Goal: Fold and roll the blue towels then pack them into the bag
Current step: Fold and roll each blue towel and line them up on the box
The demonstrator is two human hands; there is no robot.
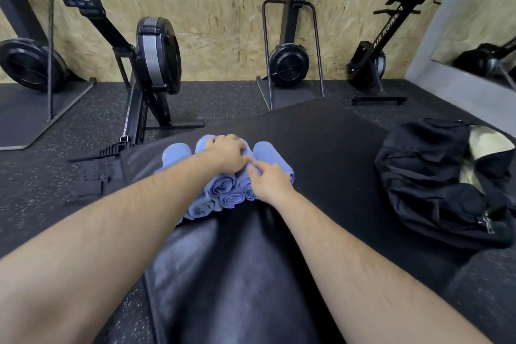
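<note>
The rolled blue towels lie stacked on the black mat, well apart from the open bag at the right. The left hand curls its fingers over the top roll. The right hand sets bent fingers against the stack, and I cannot tell whether it grips. Lifting the loose stack together risks rolls slipping out and unwinding.
</note>
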